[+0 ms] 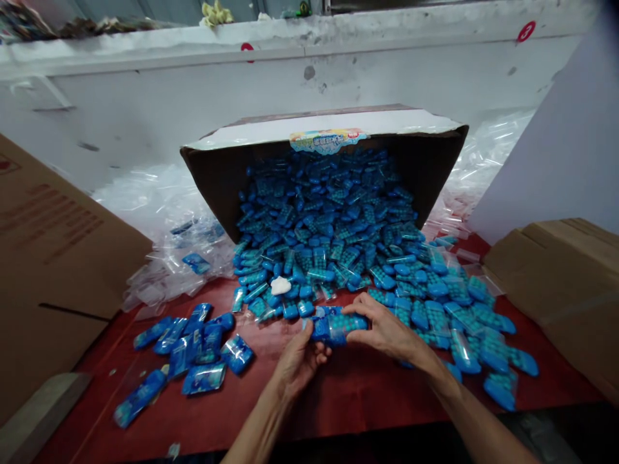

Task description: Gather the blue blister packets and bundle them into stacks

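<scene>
My left hand (300, 361) is closed on the near end of a blue printed wrapper (320, 330). At the wrapper's right side, my right hand (384, 328) pinches a small clear case of teal beads with a blue end (348, 324) between thumb and fingers. The case meets the wrapper; how far it sits inside I cannot tell. Just behind them lies another blue printed piece (327, 310), partly covered. A large heap of similar bead cases (324, 238) spills out of a tipped carton (440, 174) and spreads to the right of my right hand.
Several blue wrapped packs (203, 378) lie on the red tabletop (271, 412) at left. Clear plastic sleeves (159, 193) pile up behind them. A cardboard box (53, 258) stands left, another (556, 283) right. A white scrap (280, 285) rests on the heap.
</scene>
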A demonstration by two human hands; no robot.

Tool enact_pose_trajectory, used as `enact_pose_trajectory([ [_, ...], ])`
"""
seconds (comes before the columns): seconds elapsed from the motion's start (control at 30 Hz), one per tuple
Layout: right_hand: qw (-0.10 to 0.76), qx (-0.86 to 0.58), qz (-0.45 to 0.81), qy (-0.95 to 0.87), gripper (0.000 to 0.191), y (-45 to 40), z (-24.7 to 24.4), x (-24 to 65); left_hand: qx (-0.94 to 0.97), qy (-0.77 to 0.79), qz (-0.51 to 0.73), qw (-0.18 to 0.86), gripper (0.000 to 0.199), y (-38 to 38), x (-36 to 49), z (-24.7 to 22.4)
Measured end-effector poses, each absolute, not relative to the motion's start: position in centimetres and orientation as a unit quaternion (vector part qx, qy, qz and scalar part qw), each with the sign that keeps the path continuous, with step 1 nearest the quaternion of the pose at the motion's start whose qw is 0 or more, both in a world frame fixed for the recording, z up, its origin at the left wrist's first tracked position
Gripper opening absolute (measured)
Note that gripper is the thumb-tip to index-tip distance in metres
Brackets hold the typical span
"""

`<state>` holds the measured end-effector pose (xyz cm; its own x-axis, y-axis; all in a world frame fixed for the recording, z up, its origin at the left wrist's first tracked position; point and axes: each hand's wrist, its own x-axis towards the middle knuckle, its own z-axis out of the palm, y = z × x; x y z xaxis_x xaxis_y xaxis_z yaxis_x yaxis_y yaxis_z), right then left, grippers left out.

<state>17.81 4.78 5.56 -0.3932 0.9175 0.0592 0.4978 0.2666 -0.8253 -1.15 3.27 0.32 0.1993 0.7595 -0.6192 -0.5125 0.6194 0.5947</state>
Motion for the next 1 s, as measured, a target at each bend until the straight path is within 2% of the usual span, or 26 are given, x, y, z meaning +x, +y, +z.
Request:
enact_pose_trajectory([
  [0.2,0.260,-0.465,0.331,-0.779,0.033,4.1,6.4,17.7,0.223,0.456,0.427,0.748,0.025,3.3,-1.6,0.2],
  [0.6,0.391,-0.478,0.270,-0.739,0.031,2.3,3.0,16.5,0.287,0.436,0.436,0.733,0.027,4.1,-2.4,0.4],
  [1.0,0.399,-0.455,0.226,-0.763,0.034,2.2,3.1,16.6,0.303,0.427,0.431,0.735,0.031,4.1,-2.4,0.8],
])
